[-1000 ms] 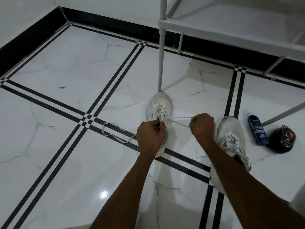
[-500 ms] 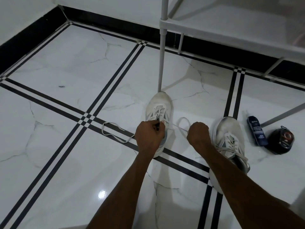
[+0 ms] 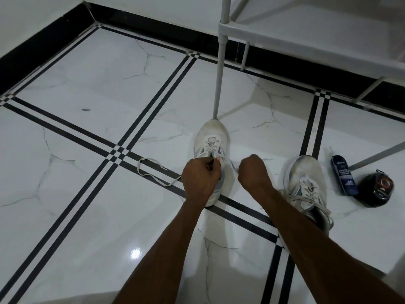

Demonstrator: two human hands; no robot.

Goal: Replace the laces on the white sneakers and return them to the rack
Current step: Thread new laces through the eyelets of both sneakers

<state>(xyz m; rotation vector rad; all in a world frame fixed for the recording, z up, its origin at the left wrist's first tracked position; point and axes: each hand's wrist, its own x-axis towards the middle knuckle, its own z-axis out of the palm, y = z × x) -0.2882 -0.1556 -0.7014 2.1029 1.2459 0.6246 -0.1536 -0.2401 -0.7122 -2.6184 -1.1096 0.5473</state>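
Left sneaker (image 3: pixel 210 139): white, standing on the floor (image 3: pixel 87 216) with its toe touching the foot of the rack's leg (image 3: pixel 219 69); its lower eyelets are laced, and its heel half is hidden under the left hand.
Left hand (image 3: pixel 200 177): fingers curled, the grip pinching the lace (image 3: pixel 153 172) at the sneaker's tongue — knuckles up, resting over the shoe's opening.
Lace: white; one loose end trails away to the left in a loop across the black tile stripes, the other runs to the right from the eyelets.
Right hand (image 3: pixel 254 172): clenched just right of the sneaker, its grip closed on the right-hand run of the lace, which shows as a short strand between shoe and fist.
Right sneaker (image 3: pixel 305 178): white, fully laced, on the floor beside the right forearm — partly hidden by it.
Rack (image 3: pixel 306 31): white frame, its shelf above the far side of the floor.
Bottle (image 3: pixel 343 175): dark blue, lying flat right of the laced sneaker.
Round tin (image 3: pixel 375 190): black, just beside the bottle.
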